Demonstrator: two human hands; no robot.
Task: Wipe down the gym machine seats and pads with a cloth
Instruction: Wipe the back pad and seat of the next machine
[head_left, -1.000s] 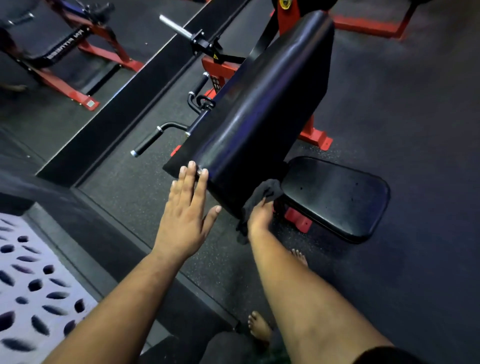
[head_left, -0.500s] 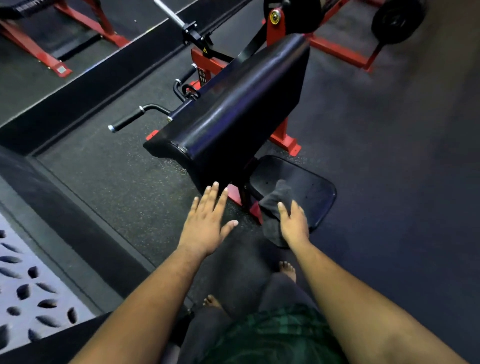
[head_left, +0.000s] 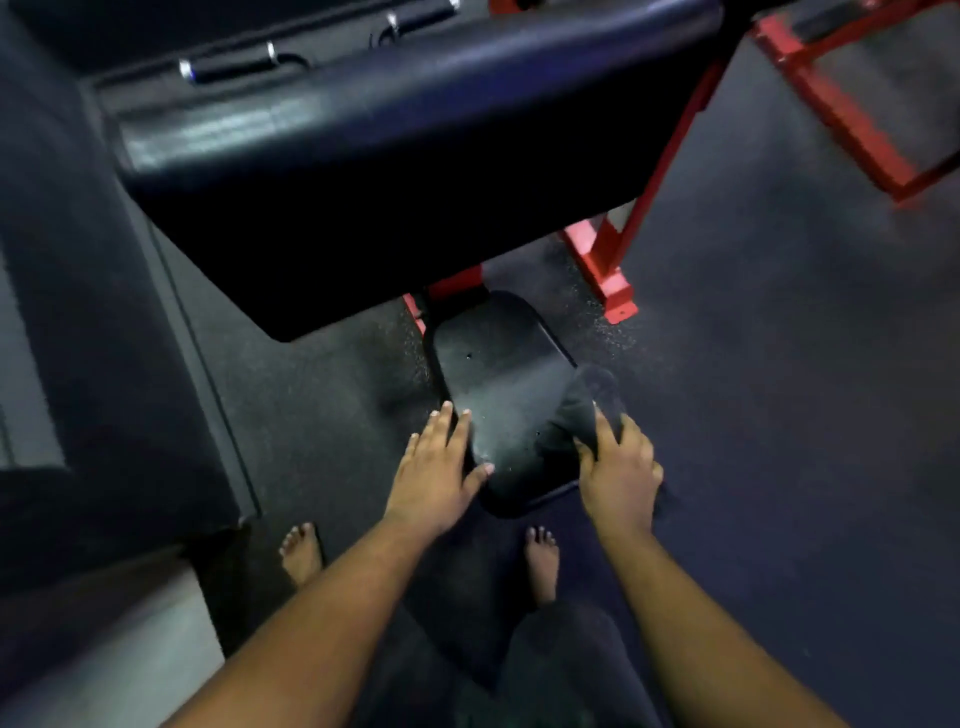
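Cloth: the dark cloth lies on the right edge of the seat, just below frame centre, with part of it over the side.
Cloth axis: it is bunched, its long run going from lower left to upper right of the frame — no clear front or back.
Seat axis: the seat runs from the lower centre of the frame up towards the big sloped pad, its narrow end tucked under that pad.
Right hand: the right hand presses down on the cloth with fingers spread, pinning it, not closed round it.
Left hand: the left hand is open and flat, holding nothing, its thumb on the seat's left edge.
Risk, cloth: hanging off the side, it may well slide to the floor if the hand sweeps outward.
Risk, coverage: the seat's far end sits in shadow under the pad — easy to miss.
Risk, frame: bare feet stand near the red frame.
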